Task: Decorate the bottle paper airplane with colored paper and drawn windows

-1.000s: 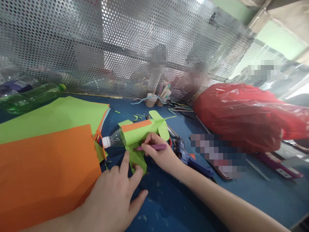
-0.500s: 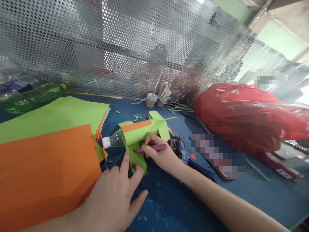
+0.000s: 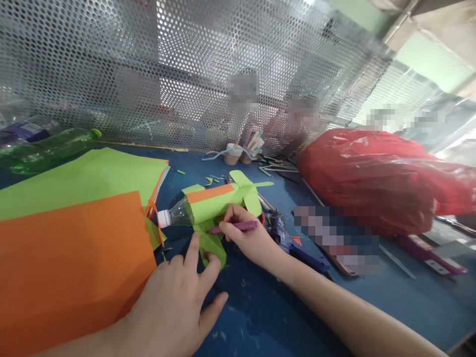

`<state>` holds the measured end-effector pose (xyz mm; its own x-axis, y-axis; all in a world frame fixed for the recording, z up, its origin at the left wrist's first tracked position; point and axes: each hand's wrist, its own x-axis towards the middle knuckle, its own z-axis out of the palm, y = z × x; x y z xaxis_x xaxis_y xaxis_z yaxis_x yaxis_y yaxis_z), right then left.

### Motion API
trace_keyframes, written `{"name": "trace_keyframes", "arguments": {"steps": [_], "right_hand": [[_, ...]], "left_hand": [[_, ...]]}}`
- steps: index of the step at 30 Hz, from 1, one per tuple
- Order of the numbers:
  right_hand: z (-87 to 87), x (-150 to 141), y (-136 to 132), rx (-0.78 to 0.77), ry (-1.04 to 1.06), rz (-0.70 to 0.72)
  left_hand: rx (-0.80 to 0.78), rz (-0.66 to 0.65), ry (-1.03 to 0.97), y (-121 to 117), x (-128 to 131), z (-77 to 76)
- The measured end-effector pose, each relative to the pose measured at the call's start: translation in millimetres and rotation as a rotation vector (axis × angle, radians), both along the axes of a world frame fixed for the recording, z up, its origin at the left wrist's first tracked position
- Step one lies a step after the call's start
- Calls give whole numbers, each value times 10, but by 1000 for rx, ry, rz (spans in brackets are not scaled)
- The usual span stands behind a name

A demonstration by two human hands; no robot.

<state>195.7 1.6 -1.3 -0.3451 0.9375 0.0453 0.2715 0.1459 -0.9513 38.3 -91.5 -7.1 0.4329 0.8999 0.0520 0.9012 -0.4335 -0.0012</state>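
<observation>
A small clear plastic bottle (image 3: 180, 213) with a white cap (image 3: 164, 218) lies on its side, wrapped in green and orange paper. Green paper fins (image 3: 253, 201) stand at its right end. Below the bottle spreads a green paper piece (image 3: 213, 250). My left hand (image 3: 178, 292) has its fingers apart, the index and middle fingertips resting on that piece. My right hand (image 3: 241, 230) pinches a purple marker (image 3: 238, 226), whose tip points left onto the green paper just under the bottle.
Orange (image 3: 74, 267) and green paper sheets (image 3: 92, 173) cover the left. Behind them lies a green bottle (image 3: 52, 151). A blue glue gun (image 3: 297, 250) is right of my right hand. A red plastic bag (image 3: 372, 178) sits farther right. Cups of markers (image 3: 233, 154) stand before a perforated metal screen (image 3: 186, 74).
The marker has shifted very slightly right in my right hand. A thin fin at the bottle's right end has turned to show more of its face. My left hand stays in place.
</observation>
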Motion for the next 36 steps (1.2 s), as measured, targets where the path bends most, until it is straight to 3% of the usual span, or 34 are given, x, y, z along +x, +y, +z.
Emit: {"name": "trace_keyframes", "arguments": {"steps": [10,36], "right_hand": [[-14,11,0,28,-6,19],[-17,-5,18,21,27,5]], "left_hand": [[21,39,-8,-16,19,18],[-11,-13,-12,15,-16,-15]]}}
